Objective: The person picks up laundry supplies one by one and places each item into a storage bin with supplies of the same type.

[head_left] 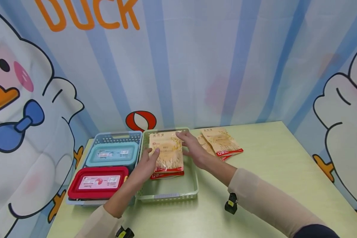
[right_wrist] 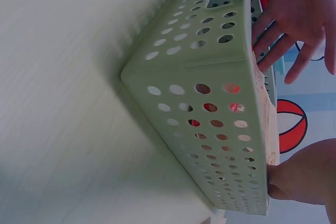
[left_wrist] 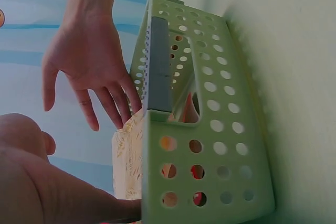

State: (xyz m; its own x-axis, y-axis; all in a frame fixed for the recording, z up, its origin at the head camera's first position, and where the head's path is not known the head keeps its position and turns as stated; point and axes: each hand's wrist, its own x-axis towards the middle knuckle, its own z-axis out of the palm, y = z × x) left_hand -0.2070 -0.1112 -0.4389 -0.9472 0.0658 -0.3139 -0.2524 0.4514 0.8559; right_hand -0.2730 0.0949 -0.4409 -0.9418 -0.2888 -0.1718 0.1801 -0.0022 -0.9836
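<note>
Striped cloth [head_left: 193,66] hangs at twelve o'clock while your left hand [head_left: 146,165] and right hand [head_left: 194,147], fingers outstretched and gripping nothing, flank the top packet [head_left: 167,155] inside the basket [head_left: 196,186], which an uneven nudge could skew.

- Left of the left hand [head_left: 144,167], I'm hemmed in by the blue basket [head_left: 107,139] with its red-lidded box [head_left: 98,182].
- Between both hands, the packets [head_left: 166,153] fill the gap.
- Under the right hand [head_left: 194,150] runs the green basket [head_left: 187,195]'s side wall; right of that hand, loose packets [head_left: 222,141] lie in my way.
- Farther right, I have bare tabletop [head_left: 279,175].
- Above both hands, I could lift through open air.
- Beyond them, the curtain [head_left: 208,59] bounds my reach.
</note>
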